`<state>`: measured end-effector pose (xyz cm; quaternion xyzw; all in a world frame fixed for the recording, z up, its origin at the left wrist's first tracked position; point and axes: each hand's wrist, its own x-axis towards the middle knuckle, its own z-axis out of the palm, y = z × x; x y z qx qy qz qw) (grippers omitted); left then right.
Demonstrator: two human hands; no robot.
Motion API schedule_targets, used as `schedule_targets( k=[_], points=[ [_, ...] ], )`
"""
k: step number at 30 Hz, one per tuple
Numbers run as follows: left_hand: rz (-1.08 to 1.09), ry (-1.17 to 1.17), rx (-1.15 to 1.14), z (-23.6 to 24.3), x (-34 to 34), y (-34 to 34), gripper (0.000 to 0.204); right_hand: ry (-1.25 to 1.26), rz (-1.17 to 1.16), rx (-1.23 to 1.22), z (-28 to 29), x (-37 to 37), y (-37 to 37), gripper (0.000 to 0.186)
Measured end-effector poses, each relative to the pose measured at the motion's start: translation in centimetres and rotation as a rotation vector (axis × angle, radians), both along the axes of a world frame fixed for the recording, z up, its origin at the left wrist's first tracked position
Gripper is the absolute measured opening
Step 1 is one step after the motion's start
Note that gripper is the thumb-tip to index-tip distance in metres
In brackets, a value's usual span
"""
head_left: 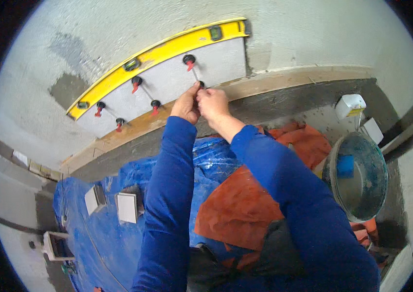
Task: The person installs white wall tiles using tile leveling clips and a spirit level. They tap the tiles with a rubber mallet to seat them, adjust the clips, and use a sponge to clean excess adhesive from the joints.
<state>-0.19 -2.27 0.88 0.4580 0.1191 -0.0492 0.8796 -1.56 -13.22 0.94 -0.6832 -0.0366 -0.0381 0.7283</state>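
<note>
On the wall, a yellow spirit level (167, 48) lies along the upper edge of a row of pale tiles (221, 61). Black round clamps with red levers, such as this clamp (137, 82), sit on the tile faces in pairs joined by thin rods. The lower clamp (201, 84) of the right-hand pair is at my fingertips. My left hand (185, 106) pinches it from the left, thumb up. My right hand (214, 104) closes on it from the right, fingers curled. My fingers hide its lever.
A wooden batten (269, 80) runs under the tiles. Blue sheeting (104, 238) and orange cloth (245, 209) cover the floor. Loose tiles (127, 208) lie at the left on the sheeting. A bucket (330, 160) with a blue sponge (345, 166) and a white container (350, 106) stand right.
</note>
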Motion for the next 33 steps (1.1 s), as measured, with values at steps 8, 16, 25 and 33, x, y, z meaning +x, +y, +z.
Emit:
schedule_targets(
  k=[8,16,25,33],
  points=[
    [-0.021,-0.058,-0.005,1.1,-1.6,-1.6,0.021,0.206,0.224,0.292,2.5,-2.2,-1.8,0.024],
    [0.039,-0.053,-0.117,-0.1,-0.2,-1.6,0.016,0.209,0.157,0.276,2.6,-2.5,-1.4,0.022],
    [0.249,-0.012,0.029,1.2,-1.2,-2.8,0.018,0.170,0.118,0.294,2.9,-3.1,-0.7,0.018],
    [0.145,-0.031,0.221,1.3,-1.6,-2.3,0.031,-0.067,-0.081,-0.158,0.9,-0.4,-3.9,0.028]
  ],
)
